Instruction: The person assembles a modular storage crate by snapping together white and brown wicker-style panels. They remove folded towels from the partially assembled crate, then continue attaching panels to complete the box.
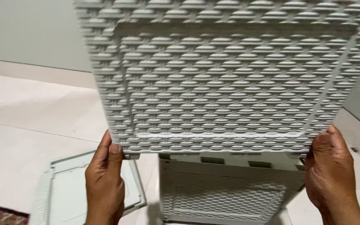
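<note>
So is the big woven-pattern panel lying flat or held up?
Held up: both hands grip the panel's lower corners, clear of the floor.

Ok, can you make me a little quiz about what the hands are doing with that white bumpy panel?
1. True or false: both hands grip the panel by its bottom corners.
2. What lies on the floor behind the left hand? A) a flat frame B) a ball C) a shoe
3. What pattern covers the panel?

Key:
1. True; the right hand holds the other corner.
2. A, the frame.
3. A woven, basket-like pattern, as on the box below.
</note>
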